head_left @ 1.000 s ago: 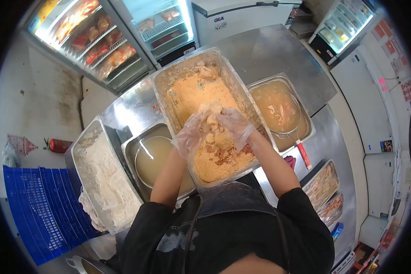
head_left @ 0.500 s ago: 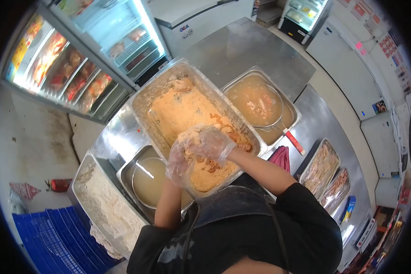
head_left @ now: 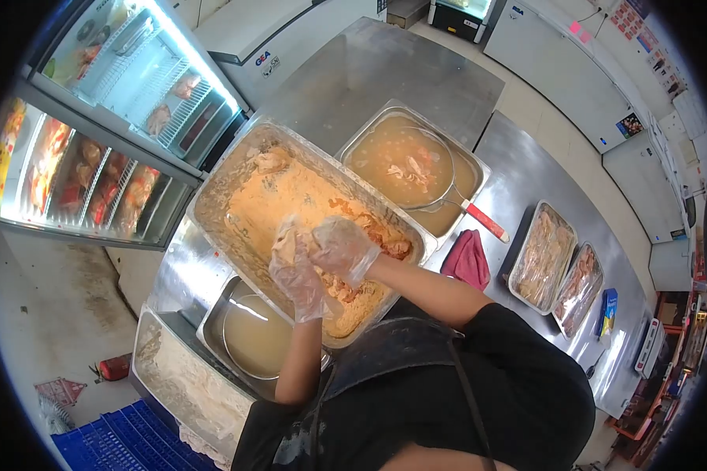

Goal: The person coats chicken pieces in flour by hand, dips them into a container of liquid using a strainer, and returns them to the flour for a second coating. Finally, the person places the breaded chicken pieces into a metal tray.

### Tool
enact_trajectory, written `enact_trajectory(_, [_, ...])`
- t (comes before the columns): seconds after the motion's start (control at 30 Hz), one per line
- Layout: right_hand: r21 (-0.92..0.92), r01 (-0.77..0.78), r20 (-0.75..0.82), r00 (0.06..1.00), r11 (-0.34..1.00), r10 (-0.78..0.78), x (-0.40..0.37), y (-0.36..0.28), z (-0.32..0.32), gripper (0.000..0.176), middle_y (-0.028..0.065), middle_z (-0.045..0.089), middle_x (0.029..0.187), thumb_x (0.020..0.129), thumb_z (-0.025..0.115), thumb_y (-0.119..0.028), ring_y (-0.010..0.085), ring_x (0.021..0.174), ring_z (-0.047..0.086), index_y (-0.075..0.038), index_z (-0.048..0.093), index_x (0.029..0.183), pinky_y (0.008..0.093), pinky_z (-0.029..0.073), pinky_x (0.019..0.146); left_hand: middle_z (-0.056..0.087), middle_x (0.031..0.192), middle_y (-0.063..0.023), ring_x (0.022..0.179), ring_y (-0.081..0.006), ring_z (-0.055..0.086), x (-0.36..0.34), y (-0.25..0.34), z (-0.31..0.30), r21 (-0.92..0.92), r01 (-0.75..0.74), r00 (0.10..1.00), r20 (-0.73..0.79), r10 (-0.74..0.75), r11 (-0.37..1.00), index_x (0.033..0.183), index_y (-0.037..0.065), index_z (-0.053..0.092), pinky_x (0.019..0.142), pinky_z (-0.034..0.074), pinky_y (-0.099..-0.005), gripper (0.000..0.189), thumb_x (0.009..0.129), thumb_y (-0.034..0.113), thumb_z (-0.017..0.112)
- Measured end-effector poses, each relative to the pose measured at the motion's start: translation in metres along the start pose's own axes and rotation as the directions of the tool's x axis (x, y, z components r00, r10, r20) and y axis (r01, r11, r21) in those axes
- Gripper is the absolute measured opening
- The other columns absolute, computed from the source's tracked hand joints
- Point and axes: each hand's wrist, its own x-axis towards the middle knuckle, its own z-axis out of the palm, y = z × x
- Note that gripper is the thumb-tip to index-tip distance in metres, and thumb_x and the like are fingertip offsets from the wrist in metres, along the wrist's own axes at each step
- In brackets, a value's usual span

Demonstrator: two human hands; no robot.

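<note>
Both hands wear clear plastic gloves over a large metal tray (head_left: 212, 206) of orange flour coating. My left hand (head_left: 297, 284) is closed around a coated piece of meat (head_left: 289, 242), which shows above its fingers. Beside it, my right hand (head_left: 342, 248) is curled with its fingers against the same piece. Reddish, partly coated pieces (head_left: 393, 242) lie at the tray's right end, and a coated lump (head_left: 272, 161) rests at its far end.
Behind the tray, a pan of cloudy liquid (head_left: 467, 177) holds a red-handled strainer (head_left: 485, 221) with meat. Left are another liquid pan (head_left: 212, 334) and a white flour tray (head_left: 145, 345). A maroon cloth (head_left: 467, 261) and wrapped meat trays (head_left: 543, 255) lie right.
The view has shifted. My hands have drawn slightly apart, and more of the coated piece shows between them.
</note>
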Motion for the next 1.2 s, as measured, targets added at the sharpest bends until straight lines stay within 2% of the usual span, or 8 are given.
enact_trajectory(0.1, [-0.212, 0.151, 0.266, 0.96, 0.966, -0.092, 0.023, 0.003, -0.052, 0.028, 0.0142, 0.058, 0.072, 0.085, 0.056, -0.034, 0.0322, 0.069, 0.057, -0.01, 0.063, 0.073, 0.0425, 0.048, 0.067, 0.065, 0.11, -0.013, 0.1, -0.0208, 0.06, 0.024, 0.04, 0.004, -0.257, 0.501, 0.836, 0.39, -0.386, 0.826, 0.117, -0.001, 0.061, 0.08, 0.048, -0.0296, 0.03, 0.092, 0.015, 0.057])
enact_trajectory(0.23, [-0.494, -0.112, 0.362, 0.875, 0.862, 0.322, 0.047, 0.036, -0.119, 0.035, 0.0163, 0.066, 0.087, 0.086, 0.049, -0.036, 0.0314, 0.083, 0.065, -0.008, 0.068, 0.087, 0.0423, 0.05, 0.077, 0.065, 0.107, -0.0147, 0.099, -0.0245, 0.061, 0.048, -0.035, 0.018, -0.414, 0.543, 0.828, 0.408, -0.384, 0.73, 0.112, -0.001, 0.063, 0.081, 0.048, -0.0342, 0.031, 0.092, 0.021, 0.056])
enact_trajectory(0.33, [-0.532, -0.46, 0.09, 0.804, 0.711, 0.588, 0.035, 0.12, -0.128, 0.054, 0.0197, 0.066, 0.102, 0.093, 0.038, -0.048, 0.0362, 0.092, 0.063, -0.003, 0.068, 0.096, 0.0434, 0.048, 0.085, 0.065, 0.101, -0.0218, 0.098, -0.0333, 0.062, 0.113, -0.131, 0.021, 0.372, 0.194, 0.876, 0.35, -0.331, 0.908, 0.104, -0.001, 0.066, 0.085, 0.046, -0.0426, 0.033, 0.089, 0.028, 0.056])
enact_trajectory(0.43, [-0.621, -0.337, 0.201, 0.804, 0.708, 0.56, 0.011, 0.193, -0.131, 0.042, 0.017, 0.061, 0.115, 0.093, 0.044, -0.041, 0.035, 0.105, 0.056, -0.007, 0.061, 0.111, 0.045, 0.043, 0.088, 0.064, 0.1, -0.0262, 0.097, -0.0367, 0.062, 0.175, -0.174, 0.024, 0.717, -0.389, 0.84, 0.534, -0.097, 0.579, 0.099, -0.006, 0.065, 0.083, 0.048, -0.0412, 0.05, 0.085, 0.042, 0.058])
enact_trajectory(0.77, [-0.617, -0.449, -0.237, 0.889, 0.646, 0.391, -0.008, 0.119, -0.16, 0.035, 0.0188, 0.065, 0.095, 0.089, 0.056, -0.037, 0.0376, 0.093, 0.059, -0.006, 0.064, 0.101, 0.0469, 0.044, 0.084, 0.067, 0.104, -0.0166, 0.1, -0.026, 0.065, 0.243, -0.241, 0.109, 0.942, 0.093, 0.896, 0.062, -0.439, 0.323, 0.106, -0.006, 0.063, 0.079, 0.05, -0.042, 0.07, 0.082, 0.059, 0.055])
enact_trajectory(0.97, [-0.276, -0.36, -0.037, 0.931, 0.891, 0.364, 0.016, 0.083, -0.156, 0.037, 0.0187, 0.06, 0.094, 0.088, 0.059, -0.038, 0.0364, 0.094, 0.056, -0.004, 0.061, 0.101, 0.0436, 0.043, 0.083, 0.063, 0.115, -0.0137, 0.1, -0.0294, 0.063, 0.222, -0.29, 0.089, 0.771, -0.121, 0.842, 0.413, -0.347, 0.625, 0.117, 0.0, 0.059, 0.082, 0.051, -0.0436, 0.058, 0.092, 0.051, 0.047])
enact_trajectory(1.07, [-0.235, -0.261, 0.093, 0.953, 0.936, 0.289, 0.043, 0.059, -0.118, 0.041, 0.0219, 0.06, 0.099, 0.087, 0.06, -0.037, 0.0378, 0.094, 0.056, -0.003, 0.057, 0.109, 0.0447, 0.044, 0.08, 0.059, 0.123, -0.0138, 0.11, -0.0283, 0.058, 0.191, -0.18, 0.048, 0.302, -0.007, 0.819, 0.548, -0.168, 0.953, 0.12, -0.001, 0.057, 0.091, 0.048, -0.0386, 0.054, 0.095, 0.046, 0.045])
enact_trajectory(1.2, [-0.2, -0.026, 0.209, 0.975, 0.98, 0.069, 0.087, 0.059, -0.029, 0.073, 0.0225, 0.056, 0.12, 0.085, 0.061, -0.042, 0.0361, 0.116, 0.05, -0.005, 0.033, 0.141, 0.0424, 0.04, 0.097, 0.052, 0.132, -0.0159, 0.121, -0.0255, 0.051, 0.15, -0.121, 0.014, 0.41, 0.125, 0.751, 0.556, -0.356, 0.903, 0.128, 0.003, 0.052, 0.098, 0.043, -0.0356, 0.043, 0.098, 0.033, 0.045])
